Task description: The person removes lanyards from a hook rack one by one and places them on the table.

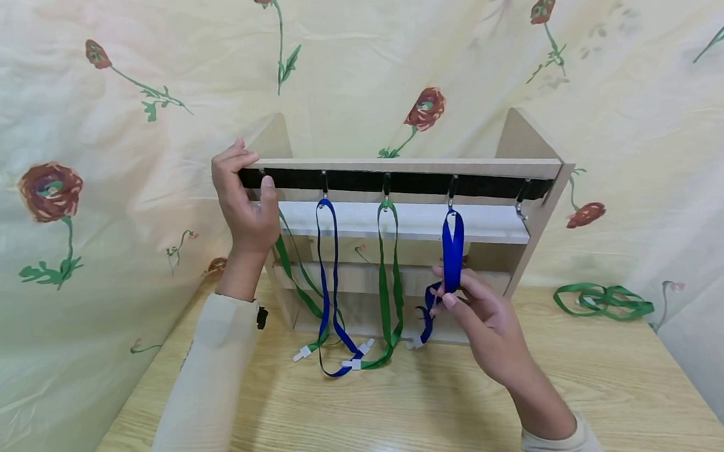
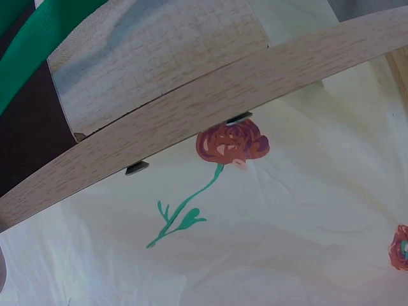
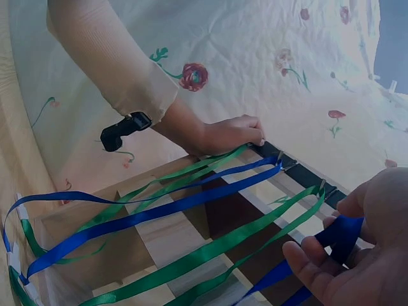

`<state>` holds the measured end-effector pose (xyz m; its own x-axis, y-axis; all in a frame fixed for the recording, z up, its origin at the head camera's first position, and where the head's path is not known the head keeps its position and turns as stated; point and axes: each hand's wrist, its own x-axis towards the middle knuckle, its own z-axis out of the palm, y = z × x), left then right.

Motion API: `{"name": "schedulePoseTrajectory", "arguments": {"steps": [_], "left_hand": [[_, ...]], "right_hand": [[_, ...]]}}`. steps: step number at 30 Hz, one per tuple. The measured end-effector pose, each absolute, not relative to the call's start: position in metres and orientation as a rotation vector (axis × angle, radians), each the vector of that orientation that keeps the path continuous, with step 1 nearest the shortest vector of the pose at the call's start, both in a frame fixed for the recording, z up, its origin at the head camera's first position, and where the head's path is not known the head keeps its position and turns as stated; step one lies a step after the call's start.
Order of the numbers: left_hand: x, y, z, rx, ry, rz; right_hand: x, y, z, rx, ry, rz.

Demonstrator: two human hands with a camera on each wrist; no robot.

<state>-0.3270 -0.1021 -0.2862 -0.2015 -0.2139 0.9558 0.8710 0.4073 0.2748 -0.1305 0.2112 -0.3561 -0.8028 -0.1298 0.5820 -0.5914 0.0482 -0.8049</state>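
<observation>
My left hand [image 1: 247, 208] grips the upper left corner of a wooden rack [image 1: 408, 162], its thumb in front and fingers over the top. My right hand [image 1: 490, 332] pinches a blue lanyard [image 1: 453, 248] that hangs from the fourth hook [image 1: 452, 188]; in the right wrist view its ribbon [image 3: 343, 239] passes between the fingers. Further left hang a green lanyard [image 1: 383, 273], another blue lanyard [image 1: 323, 276] and, by the left hand, a second green lanyard [image 1: 285, 257]. Their white clips reach the table.
A coiled green lanyard [image 1: 605, 302] lies on the wooden table [image 1: 372, 423] to the right. The rightmost hook [image 1: 521, 207] carries no lanyard. A black strip [image 1: 421, 182] runs behind the hooks. Flowered cloth [image 1: 353, 62] covers the back and sides.
</observation>
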Motion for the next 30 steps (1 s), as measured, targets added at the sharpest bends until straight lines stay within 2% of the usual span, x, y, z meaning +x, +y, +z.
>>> {"name": "schedulePoseTrajectory", "arguments": {"steps": [13,30], "left_hand": [[-0.328,-0.101,-0.287,-0.62,-1.437,-1.112],[-0.326,-0.101,-0.285,-0.616,-1.437,-1.125]], "right_hand": [[-0.127,0.22,-0.352,0.687,-2.0,1.572],[-0.124,0.248,-0.34,0.791,-1.778,1.634]]}}
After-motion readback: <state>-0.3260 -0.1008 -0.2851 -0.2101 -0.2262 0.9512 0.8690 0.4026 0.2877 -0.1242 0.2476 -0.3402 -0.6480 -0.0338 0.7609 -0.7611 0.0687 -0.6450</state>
